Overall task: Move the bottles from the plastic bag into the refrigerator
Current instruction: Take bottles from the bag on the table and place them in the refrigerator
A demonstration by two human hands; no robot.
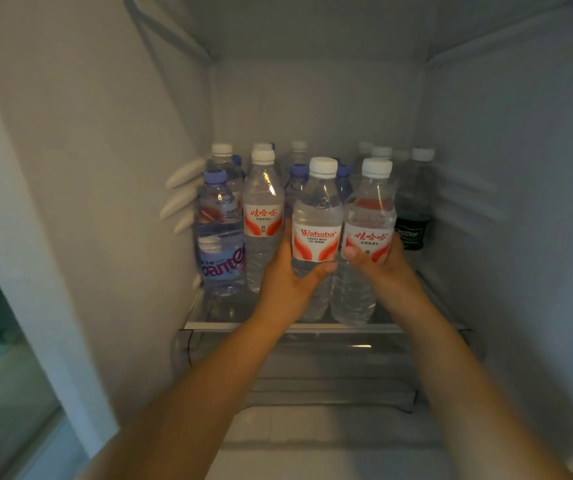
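Observation:
Inside the open refrigerator, my left hand (287,278) grips a clear water bottle (317,216) with a white cap and a red-and-white label. Beside it, my right hand (380,263) grips a second bottle (368,220) of the same kind. Both bottles stand upright at the front of the glass shelf (209,323), their bases at or just above it. Several more bottles stand behind and to the left, among them a white-capped one (262,216) and a purple-capped one (221,233). No plastic bag is in view.
A dark-labelled bottle (413,216) stands at the shelf's right rear. White rail ridges (183,195) stick out from the left wall. A clear drawer (330,372) sits under the shelf. The fridge's side walls close in left and right; there is open shelf in front of the dark-labelled bottle.

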